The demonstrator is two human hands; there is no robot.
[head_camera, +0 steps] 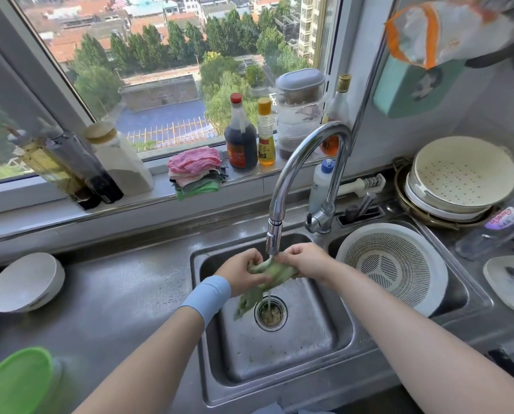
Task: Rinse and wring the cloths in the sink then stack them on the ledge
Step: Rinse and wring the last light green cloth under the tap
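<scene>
My left hand (pixel 242 271) and right hand (pixel 305 261) both curl round the green cloth (pixel 272 274) under the tap (pixel 275 234) (water running), over the sink (pixel 309 339). My forearms reach in from six o'clock. The stack (pixel 194 171) sits on the ledge (pixel 249 175) at eleven.

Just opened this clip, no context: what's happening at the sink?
A person grips a green cloth with the left hand and right hand under the running faucet, above the sink drain. One end of the cloth hangs loose below the left hand. A pile of cloths, pink on top, already sits on the window ledge. This one is not yet there.
</scene>
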